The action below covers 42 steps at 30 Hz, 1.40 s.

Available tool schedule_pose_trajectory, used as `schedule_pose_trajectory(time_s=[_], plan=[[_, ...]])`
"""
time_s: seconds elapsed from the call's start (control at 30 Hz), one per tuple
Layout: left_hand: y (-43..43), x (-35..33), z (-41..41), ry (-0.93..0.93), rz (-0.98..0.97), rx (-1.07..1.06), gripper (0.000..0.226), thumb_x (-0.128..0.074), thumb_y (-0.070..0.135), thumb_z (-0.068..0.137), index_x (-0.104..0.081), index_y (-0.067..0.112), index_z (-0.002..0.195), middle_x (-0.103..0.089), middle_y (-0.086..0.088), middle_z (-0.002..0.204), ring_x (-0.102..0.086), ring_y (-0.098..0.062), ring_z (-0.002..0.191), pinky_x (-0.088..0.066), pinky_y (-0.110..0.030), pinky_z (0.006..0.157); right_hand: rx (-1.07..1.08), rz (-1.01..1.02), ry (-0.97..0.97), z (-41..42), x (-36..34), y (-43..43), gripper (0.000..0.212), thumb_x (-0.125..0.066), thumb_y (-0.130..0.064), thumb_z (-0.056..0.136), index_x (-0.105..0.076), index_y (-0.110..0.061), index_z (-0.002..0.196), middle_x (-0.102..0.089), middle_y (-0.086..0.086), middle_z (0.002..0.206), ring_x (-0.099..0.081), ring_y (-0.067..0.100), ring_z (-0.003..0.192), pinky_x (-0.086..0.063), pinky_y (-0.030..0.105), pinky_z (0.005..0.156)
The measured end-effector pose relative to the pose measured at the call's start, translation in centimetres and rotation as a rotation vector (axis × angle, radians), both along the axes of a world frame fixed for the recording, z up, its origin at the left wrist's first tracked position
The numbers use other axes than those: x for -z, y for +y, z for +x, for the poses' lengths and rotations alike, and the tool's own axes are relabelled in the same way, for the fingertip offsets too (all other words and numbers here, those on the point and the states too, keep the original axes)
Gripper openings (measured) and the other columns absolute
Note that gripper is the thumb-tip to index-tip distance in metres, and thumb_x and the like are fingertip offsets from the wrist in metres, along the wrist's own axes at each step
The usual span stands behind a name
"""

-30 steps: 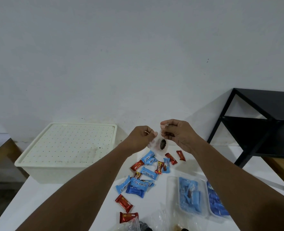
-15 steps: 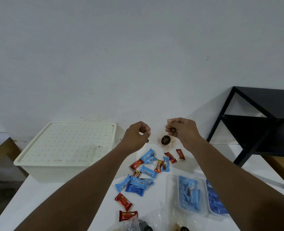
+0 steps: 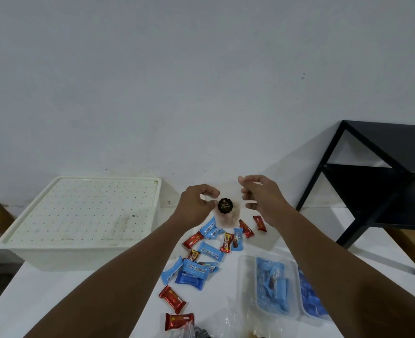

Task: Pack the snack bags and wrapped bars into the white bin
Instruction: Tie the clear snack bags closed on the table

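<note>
Between my hands, above the table's far side, I hold up a clear snack bag (image 3: 226, 217) with a round dark label. My left hand (image 3: 198, 204) pinches its left edge with curled fingers. My right hand (image 3: 262, 198) holds the right edge, fingers looser and spread. The white bin (image 3: 55, 252) stands at the left with its perforated lid (image 3: 84, 211) on. Several blue wrapped bars (image 3: 192, 269) and red wrapped bars (image 3: 172, 298) lie scattered on the white table (image 3: 67, 301) beneath my arms.
Two clear plastic containers (image 3: 245, 284) holding blue bars sit at the lower right. More clear bags (image 3: 216, 328) show at the bottom edge. A black metal shelf (image 3: 372, 179) stands to the right, and a plain wall is behind.
My hands have drawn apart, stretching the clear bag wider. Its dark label has turned from edge-on to face me. My right fingers have loosened.
</note>
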State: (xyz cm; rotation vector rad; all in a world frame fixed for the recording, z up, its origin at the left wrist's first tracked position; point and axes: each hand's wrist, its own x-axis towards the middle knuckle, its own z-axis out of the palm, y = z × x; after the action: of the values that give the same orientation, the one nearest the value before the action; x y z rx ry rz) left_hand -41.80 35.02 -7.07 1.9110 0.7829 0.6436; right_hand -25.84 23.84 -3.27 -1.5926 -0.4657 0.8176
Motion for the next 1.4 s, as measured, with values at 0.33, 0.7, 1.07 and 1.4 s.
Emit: schedule_pose_trajectory(time_s=[0.33,0.7,1.07,1.4], plan=[[6.1,4.4,3.7,0.087,-0.073,-0.018,0.021,-0.075,0.004,0.08,-0.074,0.023,0.088,-0.07,0.007,0.092,-0.065,-0.012,0.071,-0.057,-0.028,0.073,-0.28,-0.105,-0.143,3.6,6.4,4.3,0.01,-0.067,-0.013,0.087,-0.073,-0.015,0.095,-0.071,-0.002,0.11,-0.063,0.015,0.106,-0.054,0.038,0.086],[14.6,12.7,7.8,0.294,-0.079,-0.087,0.028,-0.072,0.011,0.084,-0.071,0.025,0.108,-0.066,0.005,0.12,-0.07,-0.012,0.085,-0.049,-0.023,0.089,-0.287,-0.248,-0.152,8.1,16.2,15.4,0.015,-0.066,-0.011,0.086,-0.074,-0.018,0.097,-0.068,-0.002,0.109,-0.064,0.019,0.106,-0.054,0.043,0.096],[15.9,17.0,7.4,0.371,-0.188,-0.147,0.036,-0.076,0.017,0.082,-0.068,0.022,0.117,-0.057,0.001,0.132,-0.063,-0.016,0.105,-0.052,-0.029,0.091,-0.278,-0.365,-0.22,8.8,20.6,17.9,0.022,-0.066,-0.015,0.086,-0.072,-0.019,0.107,-0.065,-0.001,0.116,-0.058,0.015,0.103,-0.046,0.027,0.086],[7.6,13.2,0.4,0.498,-0.34,-0.04,0.037,-0.081,0.024,0.079,-0.07,0.019,0.113,-0.067,-0.005,0.118,-0.064,-0.019,0.107,-0.047,-0.025,0.087,-0.386,-0.449,-0.134,2.4,15.5,9.0,0.011,-0.06,-0.012,0.09,-0.07,-0.012,0.093,-0.067,0.012,0.095,-0.066,0.024,0.086,-0.051,0.032,0.066]])
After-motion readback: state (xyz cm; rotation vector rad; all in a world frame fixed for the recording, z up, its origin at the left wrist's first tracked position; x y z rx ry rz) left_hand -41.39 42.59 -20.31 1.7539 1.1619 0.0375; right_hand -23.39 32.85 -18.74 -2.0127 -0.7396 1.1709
